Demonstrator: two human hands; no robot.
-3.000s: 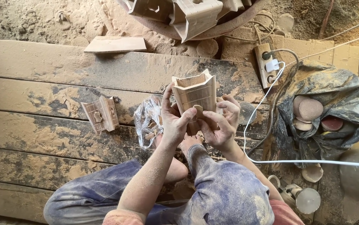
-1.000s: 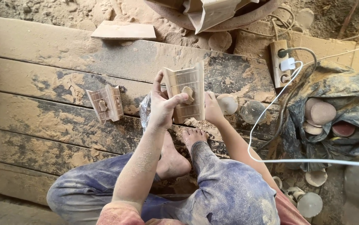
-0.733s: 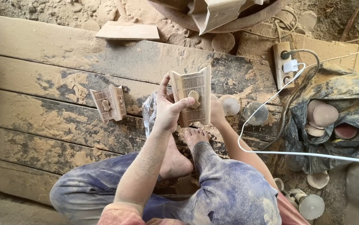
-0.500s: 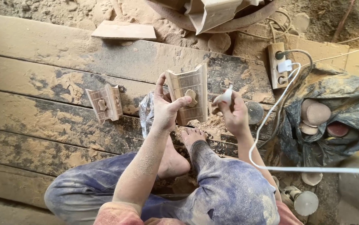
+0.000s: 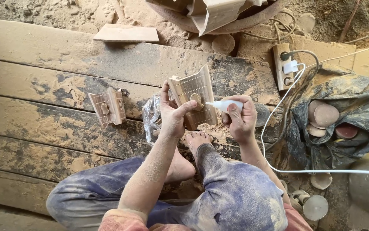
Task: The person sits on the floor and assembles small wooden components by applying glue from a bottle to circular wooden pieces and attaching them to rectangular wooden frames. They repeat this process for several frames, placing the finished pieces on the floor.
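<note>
The left hand (image 5: 172,114) is closed around a grooved wooden piece (image 5: 194,97), held upright above the planks (image 5: 43,85), thumb on its face. The right hand (image 5: 241,117) is wrapped around a white bottle (image 5: 225,105), nozzle at the piece's small knob (image 5: 196,99).

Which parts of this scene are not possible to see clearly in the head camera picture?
- Head view: whether glue leaves the white bottle in the right hand; the tip is too small.
- The back of the wooden piece is hidden by the left hand.
- The bowl is cut off by the top edge.
- The black bag hides part of its discs.
</note>
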